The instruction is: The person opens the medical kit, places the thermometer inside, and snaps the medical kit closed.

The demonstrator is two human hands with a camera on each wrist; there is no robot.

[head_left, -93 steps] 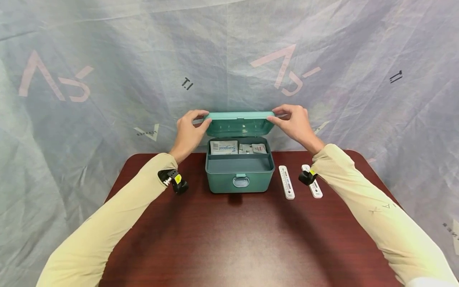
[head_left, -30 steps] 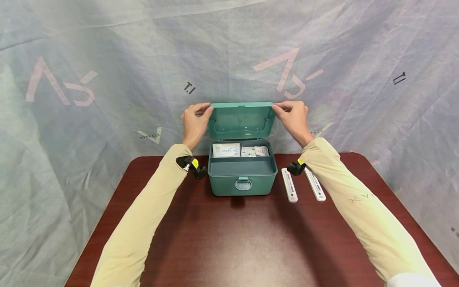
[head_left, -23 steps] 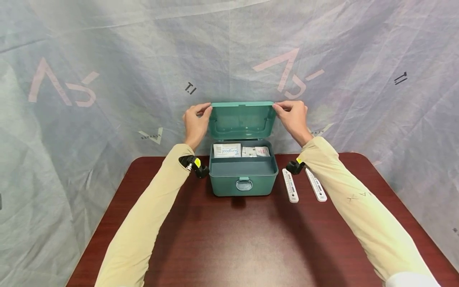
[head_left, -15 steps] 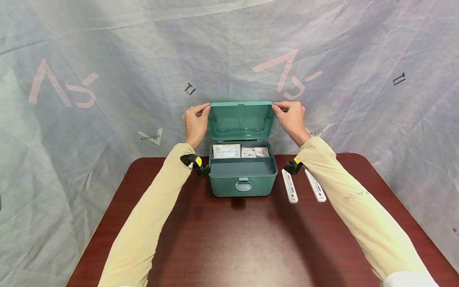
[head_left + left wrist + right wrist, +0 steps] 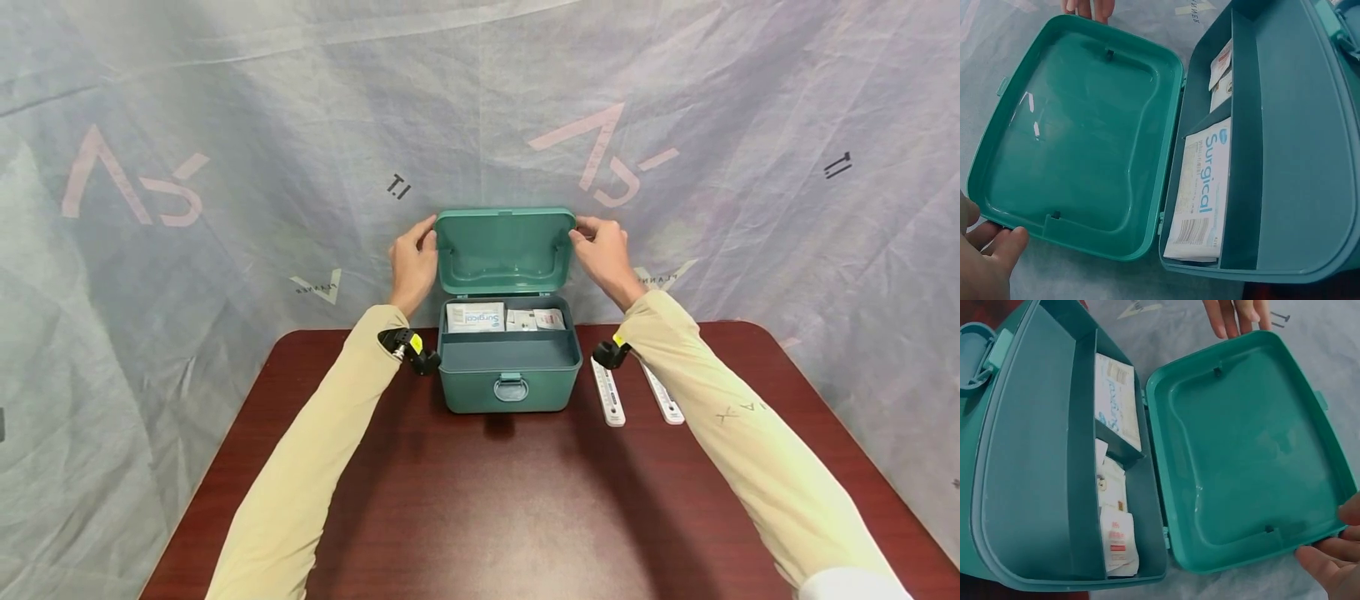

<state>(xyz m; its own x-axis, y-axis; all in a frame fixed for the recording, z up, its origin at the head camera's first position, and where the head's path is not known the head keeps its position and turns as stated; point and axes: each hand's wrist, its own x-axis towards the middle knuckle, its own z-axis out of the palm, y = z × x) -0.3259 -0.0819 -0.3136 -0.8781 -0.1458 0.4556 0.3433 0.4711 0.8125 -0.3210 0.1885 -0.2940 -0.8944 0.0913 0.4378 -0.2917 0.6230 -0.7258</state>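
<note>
A green first-aid box (image 5: 510, 392) stands at the back of the table with its lid (image 5: 505, 246) tilted up and back on its hinges. My left hand (image 5: 412, 271) holds the lid's left edge near the top corner, fingertips at the rim. On the opposite corner my right hand (image 5: 606, 260) holds the lid the same way, thumb and fingers at the rim. The wrist views show the lid's bare inner face. In the rear compartments lie a white "Surgical" packet (image 5: 1200, 187) and several small sachets (image 5: 1117, 540). The front compartment (image 5: 510, 354) shows only its bare floor.
Two white thermometers (image 5: 608, 396) lie to the right of the box; the farther thermometer (image 5: 663, 396) is partly covered by my right sleeve. A grey cloth backdrop (image 5: 480, 108) hangs right behind the table (image 5: 465, 500).
Both hands have swung the lid up and back from a half-raised position, so its inner face now shows fully. In the last half second it leaned slightly farther back, and my fingers slid down its sides.
</note>
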